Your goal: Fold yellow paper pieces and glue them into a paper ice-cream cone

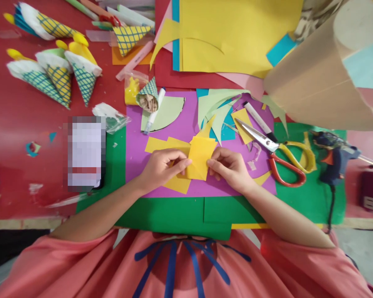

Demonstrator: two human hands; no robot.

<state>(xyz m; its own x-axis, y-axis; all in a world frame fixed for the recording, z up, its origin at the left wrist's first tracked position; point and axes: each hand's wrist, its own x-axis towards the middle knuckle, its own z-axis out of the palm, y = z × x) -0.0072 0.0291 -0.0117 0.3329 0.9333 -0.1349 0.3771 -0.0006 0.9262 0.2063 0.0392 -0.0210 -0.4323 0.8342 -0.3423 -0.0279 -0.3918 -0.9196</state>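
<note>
A small yellow paper piece (202, 158) is held up between my two hands above the purple sheet (170, 118). My left hand (168, 169) pinches its left edge between thumb and fingers. At the right edge, my right hand (228, 167) grips it with thumb and curled fingers. More yellow pieces (178, 183) lie under and beside my left hand. Scissors with red and yellow handles (272, 147) rest partly open to the right of my right hand. Behind the held paper are pale green offcuts (219, 109) and a capped marker (257, 118).
A glue gun (337, 159) lies at the right on the green sheet (174, 213), its cord running to the near edge. A large brown paper cone (311, 74) fills the back right. Patterned cones (54, 76) lie back left, a phone (85, 153) nearer. Yellow sheets (236, 37) are at the back.
</note>
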